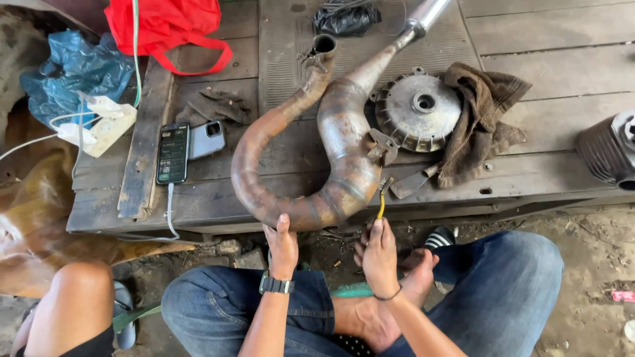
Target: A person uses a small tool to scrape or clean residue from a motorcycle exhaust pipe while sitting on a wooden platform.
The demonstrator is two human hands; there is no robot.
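Head view, nearest first: left hand clasps the lower bend of the rusty, curved steel exhaust pipe, which lies on the weathered wooden platform. Right hand pinches a thin yellow-handled tool against the pipe's bracket. The pipe looks heavy, rigid and rough; its fat belly seems the steadiest hold. Farther off rests a round grey metal hub.

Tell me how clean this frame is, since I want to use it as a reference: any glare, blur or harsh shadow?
Head view: soft, even daylight with no hard shadows; only a mild sheen on the curved exhaust pipe; left hand and right hand are sharp, with no motion blur; the yellow-handled tool reads clearly; slight wide-angle bending shows toward the edges of the wooden platform.
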